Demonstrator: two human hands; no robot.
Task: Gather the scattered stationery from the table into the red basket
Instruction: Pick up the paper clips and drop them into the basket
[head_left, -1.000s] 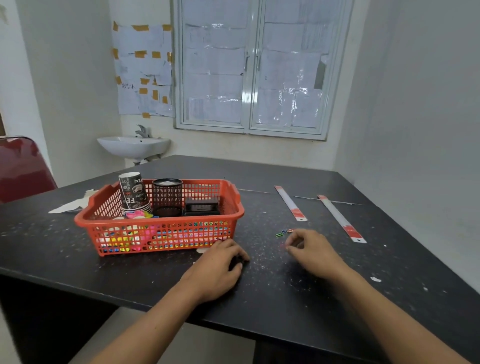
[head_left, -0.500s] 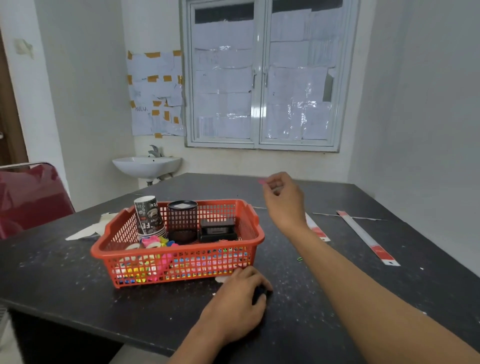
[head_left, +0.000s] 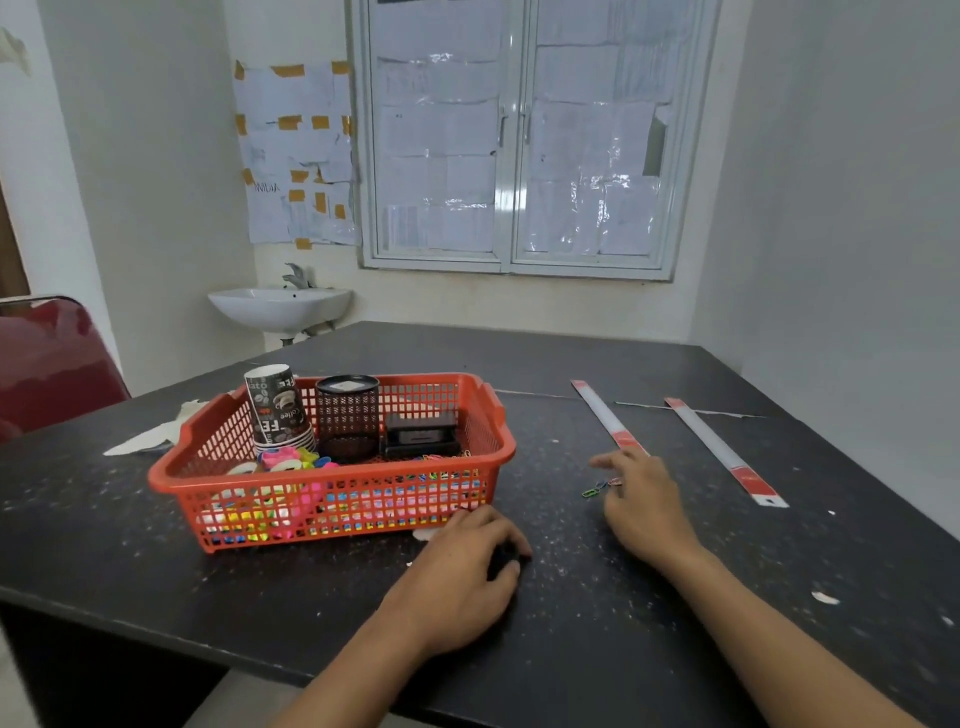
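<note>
Paper clips (head_left: 595, 489) lie on the black table (head_left: 623, 639) at centre right of the frame, right of the red basket (head_left: 363, 512). Right hand (head_left: 644, 501) rests beside them, fingers loosely extended, gripping nothing. Left hand (head_left: 457, 577) lies curled at lower centre; its grip cannot be determined.

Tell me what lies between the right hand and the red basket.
Head view: a few paper clips by the right hand; otherwise only speckled tabletop up to the basket.
</note>
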